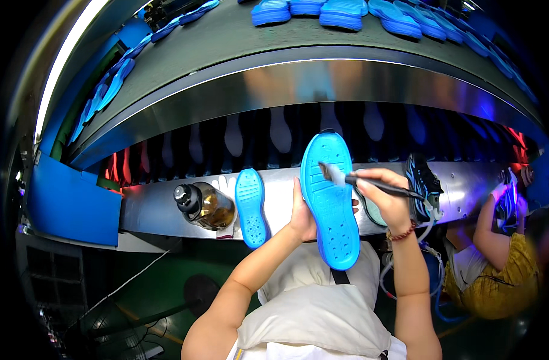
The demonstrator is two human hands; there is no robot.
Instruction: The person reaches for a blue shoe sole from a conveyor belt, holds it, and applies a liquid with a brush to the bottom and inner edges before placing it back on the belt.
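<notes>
My left hand (301,215) grips a bright blue shoe sole (334,231) by its left edge, above my lap and the bench's front edge. The sole stands lengthwise, its grooved and dimpled face toward me. In my right hand (387,201) is a brush (332,174) with a black handle, its bristle end against the upper part of that face. A thin tube seems to run from the handle end. Flat on the bench to the left is a second blue sole (250,210). A pale rounded piece (373,210) is partly hidden behind my right hand.
A dark-capped bottle of amber liquid (211,207) stands on the metal bench (151,210). At right lies a black shoe (426,183). Beyond, a green conveyor belt (208,51) carries several blue soles (340,13). A co-worker (496,264) sits at far right, hands on a shoe.
</notes>
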